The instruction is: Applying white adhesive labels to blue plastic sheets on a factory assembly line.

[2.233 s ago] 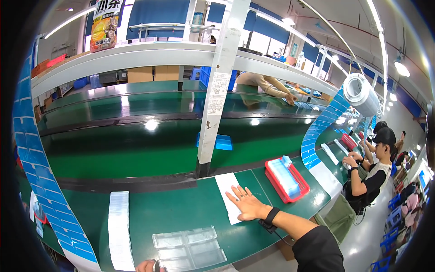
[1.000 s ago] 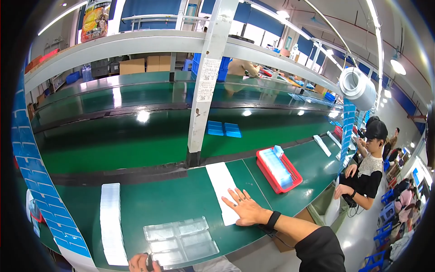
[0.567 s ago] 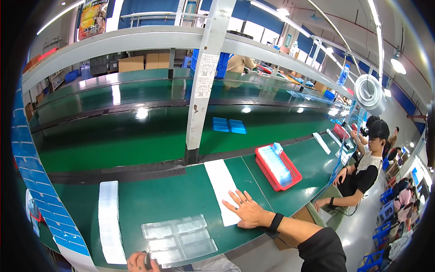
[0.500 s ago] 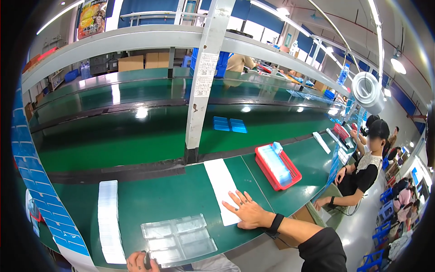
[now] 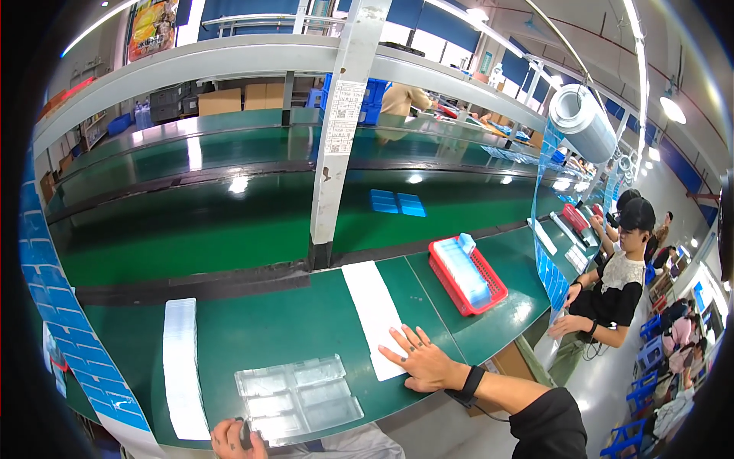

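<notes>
Hands resting at green workbench
Right hand is lying flat, fingers spread, on white strip; left hand is gripping small dark object beside clear tray

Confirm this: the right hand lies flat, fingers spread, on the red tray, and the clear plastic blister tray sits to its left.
Not quite. In the head view the right hand lies flat on the long white sheet, not the red tray, which stands farther off to the right. The clear plastic blister tray does sit to its left.
</notes>
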The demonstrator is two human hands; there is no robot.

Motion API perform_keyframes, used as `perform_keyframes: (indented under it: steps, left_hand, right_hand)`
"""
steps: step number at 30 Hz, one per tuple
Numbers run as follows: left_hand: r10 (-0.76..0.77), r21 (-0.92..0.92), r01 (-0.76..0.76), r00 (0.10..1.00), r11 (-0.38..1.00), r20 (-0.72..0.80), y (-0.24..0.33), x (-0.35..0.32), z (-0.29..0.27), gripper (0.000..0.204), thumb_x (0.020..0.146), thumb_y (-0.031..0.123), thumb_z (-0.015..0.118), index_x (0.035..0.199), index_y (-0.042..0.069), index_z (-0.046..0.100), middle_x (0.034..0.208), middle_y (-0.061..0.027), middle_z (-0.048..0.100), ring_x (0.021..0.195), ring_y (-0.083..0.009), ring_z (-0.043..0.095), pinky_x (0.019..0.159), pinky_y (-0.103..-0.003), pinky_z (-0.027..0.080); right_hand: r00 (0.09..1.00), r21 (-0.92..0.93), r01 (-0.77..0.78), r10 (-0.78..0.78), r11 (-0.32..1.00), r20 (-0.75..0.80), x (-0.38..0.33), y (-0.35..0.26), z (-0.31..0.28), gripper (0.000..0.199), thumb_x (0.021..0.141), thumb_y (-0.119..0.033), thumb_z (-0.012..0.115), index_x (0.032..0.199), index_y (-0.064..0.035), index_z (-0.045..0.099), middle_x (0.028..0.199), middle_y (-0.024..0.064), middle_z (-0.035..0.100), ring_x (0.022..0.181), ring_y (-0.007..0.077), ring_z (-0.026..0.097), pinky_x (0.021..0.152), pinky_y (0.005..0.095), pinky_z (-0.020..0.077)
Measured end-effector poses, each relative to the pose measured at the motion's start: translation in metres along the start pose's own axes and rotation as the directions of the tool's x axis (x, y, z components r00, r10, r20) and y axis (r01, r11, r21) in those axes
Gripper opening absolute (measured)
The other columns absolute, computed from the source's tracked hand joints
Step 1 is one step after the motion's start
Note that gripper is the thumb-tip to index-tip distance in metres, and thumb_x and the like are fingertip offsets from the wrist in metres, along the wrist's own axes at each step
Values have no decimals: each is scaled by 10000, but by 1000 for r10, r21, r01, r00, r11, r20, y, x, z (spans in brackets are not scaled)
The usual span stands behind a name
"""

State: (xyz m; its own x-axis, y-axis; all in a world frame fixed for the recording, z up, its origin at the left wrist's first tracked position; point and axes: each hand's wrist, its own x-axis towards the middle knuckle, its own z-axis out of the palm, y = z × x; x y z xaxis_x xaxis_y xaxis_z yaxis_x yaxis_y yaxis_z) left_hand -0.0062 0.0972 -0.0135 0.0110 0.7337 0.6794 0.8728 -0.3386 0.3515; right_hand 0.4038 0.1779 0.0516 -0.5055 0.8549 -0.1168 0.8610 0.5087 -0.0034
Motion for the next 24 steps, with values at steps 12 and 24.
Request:
perform_keyframes:
  steps: [12,24]
  left_hand:
    - [-249,-9,251,963,968,100,-74,3,-64,393,778,41,613,1167,-7,580,1186,-232,507,1095,-398,490,931,-476,395]
    - [-315,206,269,920,941,233,-99,9,-86,421,753,27,643,1173,23,606,1270,-238,468,1164,-410,448,993,-489,347]
  right_hand:
    - [907,92,-260,275,961,-319,-28,-9,13,397,855,-302,652,1246,-241,626,1440,255,343,1314,466,330,1072,590,263]
    - [880,207,-202,271,957,-389,-7,-20,31,313,776,-245,735,1086,-209,713,1392,226,402,1278,474,367,1060,570,297]
